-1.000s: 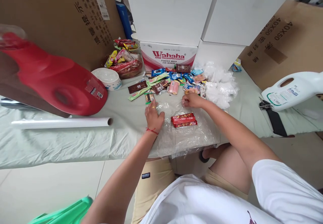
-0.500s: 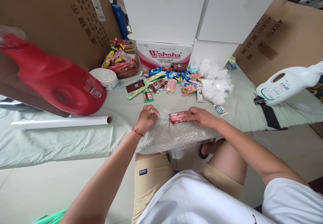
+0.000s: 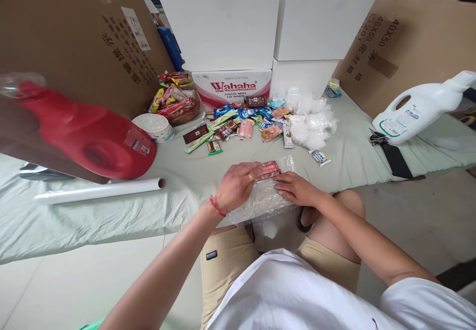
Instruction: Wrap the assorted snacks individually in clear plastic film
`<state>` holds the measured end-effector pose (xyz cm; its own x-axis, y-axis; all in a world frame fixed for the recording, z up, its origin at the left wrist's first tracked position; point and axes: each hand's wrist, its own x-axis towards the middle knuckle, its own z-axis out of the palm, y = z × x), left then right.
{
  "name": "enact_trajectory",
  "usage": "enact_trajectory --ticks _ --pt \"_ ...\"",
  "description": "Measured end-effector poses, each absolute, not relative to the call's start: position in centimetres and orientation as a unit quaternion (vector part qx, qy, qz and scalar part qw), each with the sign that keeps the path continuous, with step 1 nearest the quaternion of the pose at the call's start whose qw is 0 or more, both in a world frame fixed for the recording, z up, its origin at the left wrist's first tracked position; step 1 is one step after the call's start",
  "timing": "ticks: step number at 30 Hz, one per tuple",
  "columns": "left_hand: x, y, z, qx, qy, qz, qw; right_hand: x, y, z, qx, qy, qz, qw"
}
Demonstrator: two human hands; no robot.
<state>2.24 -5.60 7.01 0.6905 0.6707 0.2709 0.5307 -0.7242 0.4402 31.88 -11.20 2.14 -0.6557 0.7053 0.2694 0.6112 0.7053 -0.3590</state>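
Note:
A red snack packet lies on a crumpled sheet of clear plastic film near the table's front edge. My left hand reaches over the packet's left end, fingers stretched out and touching it, slightly blurred. From the other side my right hand rests with its fingers extended on the film, fingertips at the packet's lower right edge. Both hands are open, laid against the packet and film rather than wrapped round them. Part of the packet is hidden under my left fingers.
Behind are a heap of wrapped snacks, bunched clear plastic and a white snack packet. A white roll, red jug, paper bowl and snack basket stand left. A white jug and keys lie right.
My left hand has moved right from the film's left edge onto the packet. My right hand has released its grip on the packet and lies lower, fingers extended. The camera view has shifted slightly.

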Motion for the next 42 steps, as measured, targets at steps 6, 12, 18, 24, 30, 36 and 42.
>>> enact_trajectory --ticks 6,12,18,24,30,36,42 --pt "5.3 -3.9 3.9 0.938 0.253 0.133 0.196 31.0 -17.2 -0.1 -0.393 -0.905 0.047 0.158" --pt "4.3 -4.0 4.3 0.926 0.271 0.146 0.216 29.6 -16.7 -0.4 -0.438 -0.866 0.051 0.237" --pt "3.9 -3.2 6.0 0.851 0.355 0.147 0.357 29.1 -9.0 5.6 -0.478 -0.795 0.178 0.327" --pt "3.7 -1.2 6.5 0.68 0.412 0.209 0.569 26.2 -1.1 6.9 -0.6 -0.773 0.167 0.121" --pt "1.6 -7.5 7.8 0.626 0.491 0.576 0.188 23.9 0.0 5.6 -0.646 -0.75 0.134 0.032" --pt "6.8 -15.2 6.7 0.908 0.15 0.391 0.012 23.9 -0.5 6.1 -0.639 -0.761 0.111 -0.007" --pt "7.3 -10.5 3.4 0.834 0.483 0.268 -0.007 24.1 -0.5 6.4 -0.623 -0.774 0.108 -0.02"
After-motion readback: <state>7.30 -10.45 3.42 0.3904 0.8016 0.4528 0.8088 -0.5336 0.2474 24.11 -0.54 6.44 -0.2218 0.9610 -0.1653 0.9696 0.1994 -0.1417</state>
